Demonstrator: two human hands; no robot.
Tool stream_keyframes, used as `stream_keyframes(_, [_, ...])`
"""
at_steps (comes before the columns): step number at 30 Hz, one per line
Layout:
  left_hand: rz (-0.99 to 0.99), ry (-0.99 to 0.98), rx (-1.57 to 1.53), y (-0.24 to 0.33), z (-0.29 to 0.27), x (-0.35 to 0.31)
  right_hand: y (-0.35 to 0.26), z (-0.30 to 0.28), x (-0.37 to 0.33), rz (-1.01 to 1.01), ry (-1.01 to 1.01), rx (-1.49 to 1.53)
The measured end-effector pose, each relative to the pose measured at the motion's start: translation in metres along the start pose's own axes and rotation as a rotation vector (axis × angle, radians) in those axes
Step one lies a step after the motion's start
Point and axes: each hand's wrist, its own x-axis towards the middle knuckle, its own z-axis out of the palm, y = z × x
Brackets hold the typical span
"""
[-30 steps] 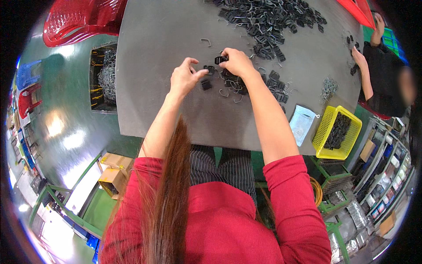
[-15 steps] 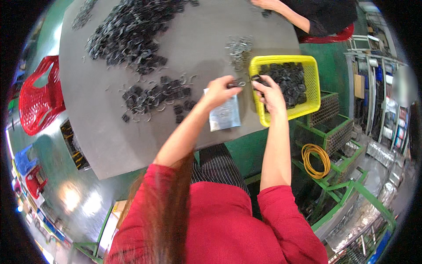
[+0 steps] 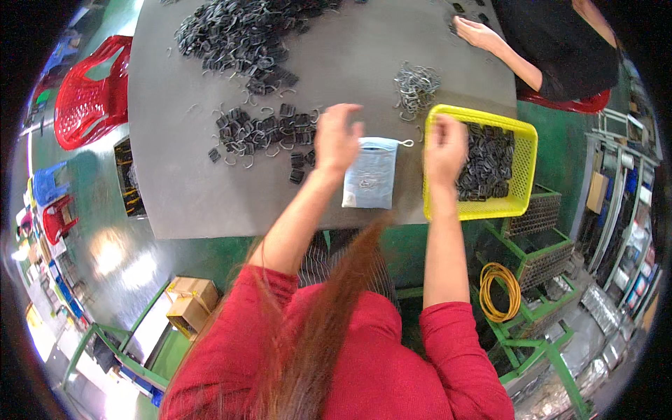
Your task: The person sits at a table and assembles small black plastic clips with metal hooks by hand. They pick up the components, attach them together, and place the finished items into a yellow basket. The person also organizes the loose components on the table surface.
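Note:
My left hand is slightly blurred above the table, just left of a light-blue drawstring pouch. Its thumb and fingers are apart, and nothing shows between them. Over the left rim of a yellow basket is my right hand, fingers bent and smeared by motion; whether it holds anything is hidden. Many black plastic pieces lie inside the basket. A small heap of black pieces with metal hooks lies left of my left hand. Loose silver hooks are piled beyond the pouch.
A large heap of black pieces covers the table's far left. Across the far right corner, a co-worker's hand rests near a few black pieces. A red chair stands at the left, and a green metal rack at the right below the basket.
My hands have moved apart, the left one leftward off the pouch. The hooked black piece in my left hand and the black piece in my right no longer show. The view has shifted.

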Motion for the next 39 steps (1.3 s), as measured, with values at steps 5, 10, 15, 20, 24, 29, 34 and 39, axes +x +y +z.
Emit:
stream_keyframes(5, [-0.045, 0.141, 0.371, -0.089, -0.040, -0.001, -0.074, 0.123, -0.057, 0.038, -0.650, -0.223])
stream_keyframes(10, [-0.054, -0.102, 0.372, -0.115, -0.058, 0.023, -0.082, 0.177, -0.079, 0.114, -0.678, -0.269])
stream_keyframes(15, [-0.338, -0.154, -0.437, -0.137, -0.102, 0.032, -0.050, 0.151, -0.063, 0.396, -0.749, 0.260])
stream_keyframes(20, [-0.627, -0.260, -0.835, -0.118, -0.142, 0.033, -0.037, 0.118, -0.059, 0.724, -0.862, 0.826])
stream_keyframes(24, [-0.738, -0.286, -0.752, -0.106, -0.124, 0.035, -0.044, 0.128, -0.071, 0.596, -0.838, 0.762])
stream_keyframes(29, [-0.700, -0.359, -0.580, -0.071, -0.088, 0.035, -0.053, 0.088, -0.069, 0.911, -0.836, 1.434])
stream_keyframes(34, [-0.589, -0.175, -0.410, -0.092, -0.072, 0.032, -0.043, 0.082, -0.062, 0.800, -0.885, 0.931])
stream_keyframes(39, [-0.239, 0.028, 0.288, -0.133, -0.070, 0.041, -0.023, 0.102, -0.062, 0.492, -0.762, 0.518])
